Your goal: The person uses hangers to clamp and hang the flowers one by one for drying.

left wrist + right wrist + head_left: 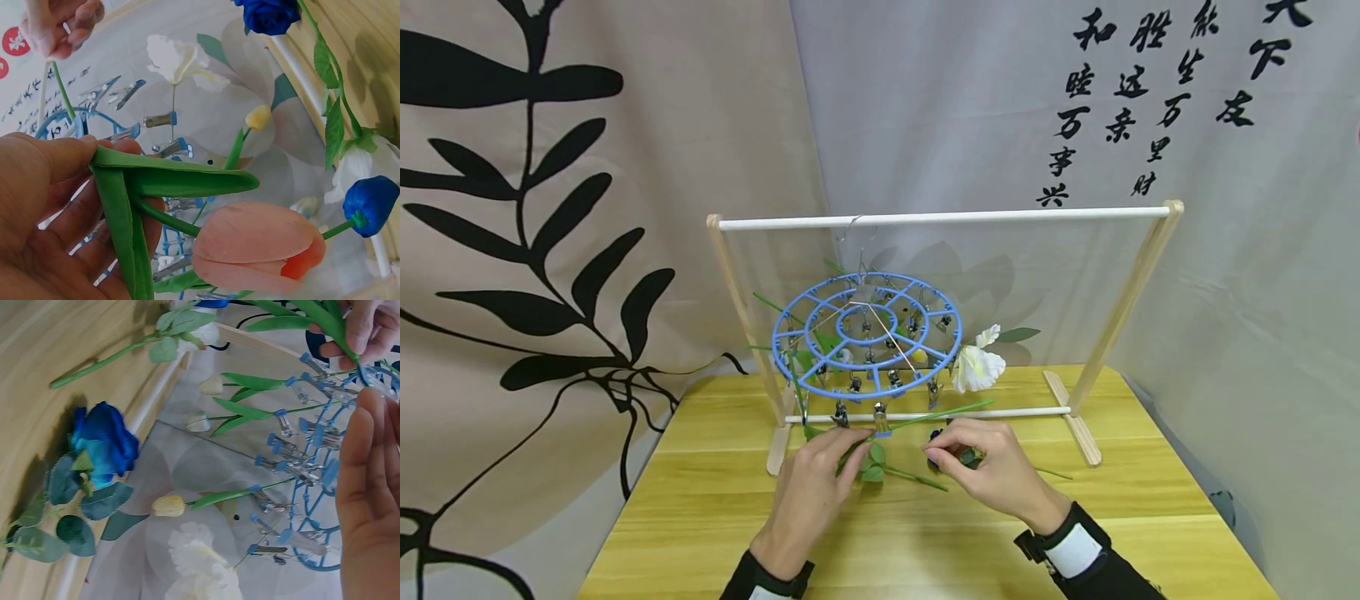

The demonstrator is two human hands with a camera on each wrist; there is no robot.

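Note:
My left hand pinches a pink tulip between thumb and fingers at the base of its green leaves. In the head view its stem points right, past a metal clip on the near side of a round blue clip hanger. My right hand hovers to the right of that clip, its fingers loosely bent and thumb near the index fingertip, with nothing visible between them. Several white and yellow tulips and a frilly white flower hang from other clips.
The hanger hangs from the white top bar of a wooden rack. A blue rose and a green-stemmed white rose lie on the wooden table at the rack's near side. Behind stands a printed curtain.

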